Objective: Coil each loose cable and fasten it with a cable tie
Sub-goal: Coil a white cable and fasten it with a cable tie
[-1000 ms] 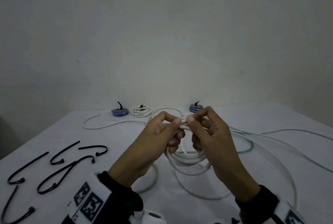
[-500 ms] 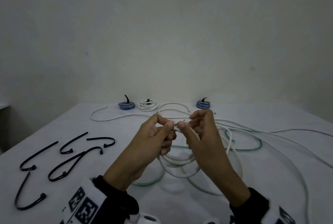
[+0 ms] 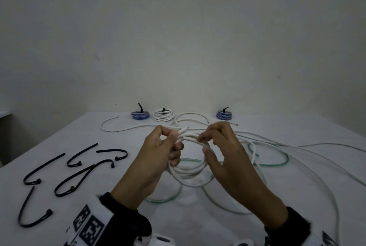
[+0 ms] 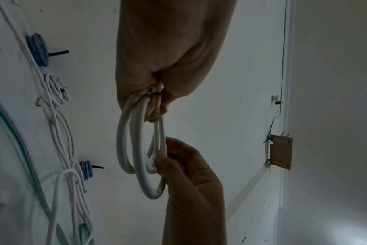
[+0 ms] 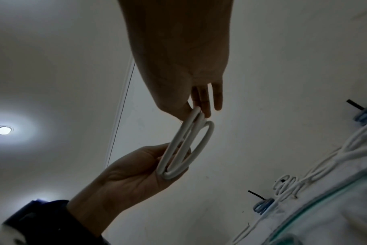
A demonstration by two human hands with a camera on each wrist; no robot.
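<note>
A white cable coil [image 3: 188, 172] of several loops hangs above the table between both hands. My left hand [image 3: 168, 144] grips the coil's left side, thumb pressing the strands, with the cable's cut end [image 3: 185, 128] sticking out past the thumb. My right hand [image 3: 208, 143] pinches the coil's right side between thumb and fingers. In the left wrist view the coil [image 4: 140, 149] runs from my left hand [image 4: 151, 102] to my right hand [image 4: 168, 159]. The right wrist view shows the coil [image 5: 186, 147] pinched by my right hand [image 5: 199, 109]. Several black cable ties [image 3: 79, 174] lie at the left.
Loose white cables [image 3: 297, 146] and a green cable [image 3: 267, 154] sprawl over the white table [image 3: 99, 216] on the right and under my hands. Two tied blue coils [image 3: 140, 115] [image 3: 224, 114] and a tied white coil [image 3: 163, 115] sit at the far edge by the wall.
My hands have drawn apart along the coil, which was pinched close together at the top before. The coil now spreads wider between them, and the view has tilted up slightly.
</note>
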